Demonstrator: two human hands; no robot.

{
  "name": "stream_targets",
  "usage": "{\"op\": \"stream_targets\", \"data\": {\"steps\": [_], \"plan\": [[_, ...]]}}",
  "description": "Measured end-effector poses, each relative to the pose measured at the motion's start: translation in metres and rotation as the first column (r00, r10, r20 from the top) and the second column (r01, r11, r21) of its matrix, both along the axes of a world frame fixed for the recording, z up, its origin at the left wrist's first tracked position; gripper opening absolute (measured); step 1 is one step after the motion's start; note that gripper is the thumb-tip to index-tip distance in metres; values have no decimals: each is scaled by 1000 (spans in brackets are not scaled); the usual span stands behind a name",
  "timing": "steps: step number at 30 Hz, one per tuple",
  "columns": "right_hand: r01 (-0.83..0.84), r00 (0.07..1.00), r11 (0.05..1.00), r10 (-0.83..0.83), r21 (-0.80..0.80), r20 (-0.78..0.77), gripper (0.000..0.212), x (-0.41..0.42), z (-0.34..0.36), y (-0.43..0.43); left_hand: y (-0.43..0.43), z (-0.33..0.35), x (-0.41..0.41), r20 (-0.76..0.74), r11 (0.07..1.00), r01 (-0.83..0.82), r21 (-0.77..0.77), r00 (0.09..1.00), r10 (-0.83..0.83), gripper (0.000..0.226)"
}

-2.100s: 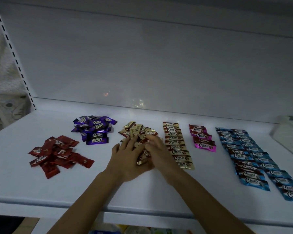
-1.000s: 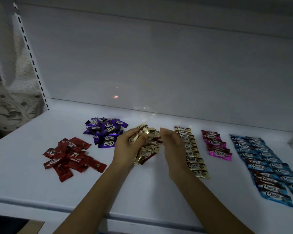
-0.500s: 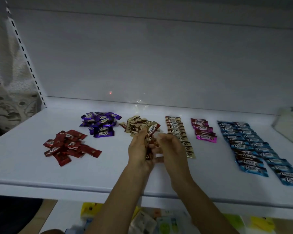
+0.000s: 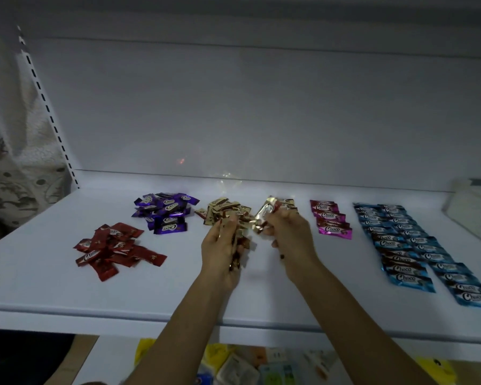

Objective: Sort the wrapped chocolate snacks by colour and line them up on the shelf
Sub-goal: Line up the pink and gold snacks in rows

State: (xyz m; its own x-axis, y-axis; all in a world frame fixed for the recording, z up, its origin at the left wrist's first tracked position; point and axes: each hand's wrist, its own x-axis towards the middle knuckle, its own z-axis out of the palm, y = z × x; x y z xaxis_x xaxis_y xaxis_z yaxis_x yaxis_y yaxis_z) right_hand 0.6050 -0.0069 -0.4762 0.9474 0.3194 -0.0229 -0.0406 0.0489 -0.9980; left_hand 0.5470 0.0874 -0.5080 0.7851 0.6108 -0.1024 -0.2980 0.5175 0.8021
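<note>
The left hand (image 4: 220, 245) grips a bunch of gold foil-wrapped chocolate snacks (image 4: 243, 240), fingers curled round them. Just right, the right hand (image 4: 289, 234) pinches one gold foil snack (image 4: 265, 213), tilted up and away. The lined-up row of gold snacks (image 4: 288, 202), running back to front, lies right behind this nearer hand, probably mostly hidden. Half a second ago both hands met at the bunch; now they are apart.

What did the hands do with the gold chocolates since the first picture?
Both hands were down on the gold pile; they have lifted off the shelf. The left hand now grips a bunch of gold snacks, and the right hand pinches one gold snack, pulled off to the right. The red pile, purple pile, pink row and blue rows stayed put.
</note>
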Motion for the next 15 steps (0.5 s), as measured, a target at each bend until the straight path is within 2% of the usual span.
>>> {"op": "stream_targets", "data": {"steps": [2,4,6,8,11,15], "plan": [[25,991,999,-20,-32,130,14,5,1,-23,-1,-3,1,0,999,-16,46,1000,16,15],[-44,931,978,114,-204,347,20,9,-7,-56,-4,-7,3,-11,996,-6,93,1000,7,11],[-68,857,884,289,-462,426,20,10,-20,-87,-10,-10,7,-12,992,22,124,1000,-21,7],[-21,826,776,369,-631,426,14,15,-32,-105,-19,-14,11,-4,987,42,156,999,-42,3],[69,788,695,401,-715,466,14,21,-41,-112,-27,-18,15,1,969,54,241,998,-56,5],[151,759,733,345,-664,553,18,26,-44,-109,-25,-20,16,11,974,32,224,999,-35,8]]}}
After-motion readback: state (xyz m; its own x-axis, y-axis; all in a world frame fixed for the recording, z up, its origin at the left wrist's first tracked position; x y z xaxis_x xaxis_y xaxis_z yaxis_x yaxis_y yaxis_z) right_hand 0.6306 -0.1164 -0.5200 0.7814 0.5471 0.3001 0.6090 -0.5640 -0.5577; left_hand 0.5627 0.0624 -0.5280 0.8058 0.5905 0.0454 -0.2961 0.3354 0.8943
